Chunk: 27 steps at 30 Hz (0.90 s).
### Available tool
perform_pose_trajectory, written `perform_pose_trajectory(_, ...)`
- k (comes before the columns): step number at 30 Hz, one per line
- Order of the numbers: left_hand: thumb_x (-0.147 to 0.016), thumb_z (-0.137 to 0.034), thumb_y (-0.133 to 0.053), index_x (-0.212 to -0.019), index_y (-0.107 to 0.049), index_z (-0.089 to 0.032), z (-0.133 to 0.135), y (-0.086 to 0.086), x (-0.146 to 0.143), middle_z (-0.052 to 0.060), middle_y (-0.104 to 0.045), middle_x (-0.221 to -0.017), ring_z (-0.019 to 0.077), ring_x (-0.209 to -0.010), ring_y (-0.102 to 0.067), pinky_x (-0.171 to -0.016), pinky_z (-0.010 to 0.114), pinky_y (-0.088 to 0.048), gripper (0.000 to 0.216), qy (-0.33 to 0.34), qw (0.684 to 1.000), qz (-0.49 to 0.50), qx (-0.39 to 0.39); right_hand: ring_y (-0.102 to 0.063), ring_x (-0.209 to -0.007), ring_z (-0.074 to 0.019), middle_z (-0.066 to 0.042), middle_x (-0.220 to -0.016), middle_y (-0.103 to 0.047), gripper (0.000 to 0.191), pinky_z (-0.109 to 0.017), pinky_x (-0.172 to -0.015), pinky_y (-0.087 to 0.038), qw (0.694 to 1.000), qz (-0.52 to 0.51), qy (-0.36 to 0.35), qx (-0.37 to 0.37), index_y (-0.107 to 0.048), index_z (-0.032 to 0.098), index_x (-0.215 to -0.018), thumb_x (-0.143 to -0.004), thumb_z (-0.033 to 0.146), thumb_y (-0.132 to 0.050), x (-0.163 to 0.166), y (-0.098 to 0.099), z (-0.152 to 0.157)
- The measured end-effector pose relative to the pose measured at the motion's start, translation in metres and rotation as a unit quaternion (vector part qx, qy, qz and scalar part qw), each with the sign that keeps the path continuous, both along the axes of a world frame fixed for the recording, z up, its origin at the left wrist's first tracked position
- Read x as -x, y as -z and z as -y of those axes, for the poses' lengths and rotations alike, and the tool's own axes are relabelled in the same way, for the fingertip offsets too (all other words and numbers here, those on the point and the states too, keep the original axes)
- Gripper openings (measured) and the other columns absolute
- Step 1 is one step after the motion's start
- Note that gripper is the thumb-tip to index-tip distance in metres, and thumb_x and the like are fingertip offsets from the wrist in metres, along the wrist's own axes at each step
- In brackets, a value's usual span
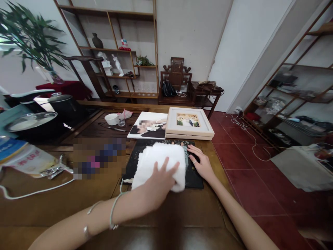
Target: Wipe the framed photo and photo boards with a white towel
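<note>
A folded white cloth (pixel 151 156) with a fluffy surface lies over the middle of a dark photo panel (pixel 196 177) on the wooden table. My left hand (pixel 162 182) presses on the cloth with its fingers spread; the thumb is mostly hidden. At the panel's right edge, my right hand (pixel 201 161) rests with fingers stretched over the border, a ring on one of them. Small figures show on the panel between the cloth and my right hand. Much of the picture is covered by the cloth.
Behind the panel lie a white-edged photo (pixel 149 130) and stacked pale frames (pixel 205 121). A white bowl (pixel 111 119) sits on the tea tray. Pots (pixel 33 121), a plastic bag (pixel 31 159) and a white cable (pixel 39 192) are at left. The table's right edge drops to red floor tiles.
</note>
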<state>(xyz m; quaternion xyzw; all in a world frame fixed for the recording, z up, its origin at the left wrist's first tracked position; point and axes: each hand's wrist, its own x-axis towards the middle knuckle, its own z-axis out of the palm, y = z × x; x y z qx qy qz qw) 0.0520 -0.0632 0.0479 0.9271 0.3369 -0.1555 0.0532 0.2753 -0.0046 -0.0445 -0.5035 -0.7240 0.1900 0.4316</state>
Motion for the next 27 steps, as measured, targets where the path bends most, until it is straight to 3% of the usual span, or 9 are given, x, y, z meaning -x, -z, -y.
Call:
perform_pose_trajectory(3, -0.066, -0.013, -0.067, -0.111, -0.065, -0.018, 0.029, -0.005, 0.001, 0.008, -0.009, -0.154, 0.0461, -0.136, -0.007, -0.099, 0.066, -0.03, 0.045, 0.06, 0.997, -0.011, 0.04, -0.049, -0.125, -0.023, -0.01, -0.125, -0.06, 0.029, -0.047, -0.107, -0.036, 1.0, 0.003, -0.002, 0.0, -0.066, 0.021, -0.111, -0.087, 0.027, -0.05, 0.0, -0.001, 0.001)
perform_pose_trajectory(6, -0.067, -0.011, -0.065, -0.107, -0.066, -0.017, 0.03, -0.003, 0.006, 0.006, -0.009, -0.154, 0.0449, -0.136, -0.008, -0.098, 0.066, -0.032, 0.041, 0.077, 0.996, 0.012, 0.053, -0.048, -0.125, -0.0227, -0.01, -0.126, -0.06, 0.029, -0.047, -0.107, -0.036, 1.0, 0.003, -0.002, 0.001, -0.065, 0.021, -0.111, -0.088, 0.027, -0.049, 0.0, -0.001, 0.001)
perform_pose_trajectory(10, -0.068, 0.0, -0.05, -0.107, -0.063, -0.019, -0.007, 0.004, 0.009, 0.002, -0.012, -0.154, 0.0387, -0.138, -0.013, -0.1, 0.061, -0.033, 0.046, 0.064, 0.995, 0.06, 0.038, -0.049, -0.125, -0.0227, -0.01, -0.126, -0.06, 0.029, -0.048, -0.107, -0.036, 1.0, 0.008, -0.001, 0.003, -0.065, 0.021, -0.111, -0.087, 0.026, -0.049, 0.0, -0.002, 0.001)
perform_pose_trajectory(15, -0.069, 0.003, -0.041, -0.112, -0.061, -0.019, -0.065, 0.02, 0.005, 0.003, -0.02, -0.153, 0.0355, -0.139, -0.009, -0.106, 0.064, -0.018, 0.053, -0.019, 0.989, 0.147, -0.011, -0.05, -0.124, -0.0234, -0.01, -0.126, -0.06, 0.029, -0.048, -0.106, -0.037, 1.0, 0.004, 0.003, 0.0, -0.066, 0.021, -0.11, -0.086, 0.027, -0.05, 0.0, -0.002, 0.001)
perform_pose_trajectory(18, -0.069, 0.003, -0.04, -0.11, -0.062, -0.018, -0.079, 0.022, 0.004, 0.003, -0.023, -0.152, 0.0341, -0.139, -0.009, -0.108, 0.063, -0.014, 0.051, -0.047, 0.985, 0.163, -0.03, -0.051, -0.123, -0.0236, -0.01, -0.126, -0.061, 0.029, -0.048, -0.106, -0.037, 1.0, -0.003, -0.001, -0.002, -0.066, 0.022, -0.11, -0.086, 0.027, -0.05, 0.001, -0.003, 0.001)
perform_pose_trajectory(21, -0.067, 0.004, -0.042, -0.111, -0.062, -0.017, -0.064, 0.011, 0.007, 0.005, -0.025, -0.151, 0.0374, -0.138, -0.012, -0.104, 0.065, -0.021, 0.053, -0.04, 0.992, 0.124, -0.002, -0.05, -0.123, -0.0236, -0.01, -0.125, -0.061, 0.029, -0.048, -0.106, -0.037, 1.0, -0.008, 0.0, -0.002, -0.067, 0.022, -0.11, -0.086, 0.027, -0.051, 0.001, -0.003, 0.001)
perform_pose_trajectory(24, -0.066, 0.003, -0.047, -0.111, -0.062, -0.019, -0.025, -0.004, 0.011, 0.007, -0.025, -0.151, 0.0387, -0.137, -0.017, -0.1, 0.062, -0.032, 0.052, -0.01, 0.996, 0.069, 0.05, -0.05, -0.123, -0.0236, -0.009, -0.125, -0.061, 0.029, -0.048, -0.106, -0.037, 1.0, -0.01, 0.002, 0.001, -0.067, 0.023, -0.11, -0.086, 0.027, -0.051, 0.001, -0.003, 0.002)
perform_pose_trajectory(27, -0.064, -0.003, -0.058, -0.102, -0.066, -0.019, 0.013, -0.011, 0.015, 0.006, -0.02, -0.152, 0.0398, -0.137, -0.014, -0.102, 0.058, -0.034, 0.043, 0.045, 0.994, 0.023, 0.093, -0.05, -0.124, -0.0236, -0.008, -0.125, -0.061, 0.029, -0.049, -0.107, -0.036, 1.0, -0.011, 0.002, 0.006, -0.067, 0.024, -0.11, -0.087, 0.029, -0.051, 0.001, -0.003, 0.002)
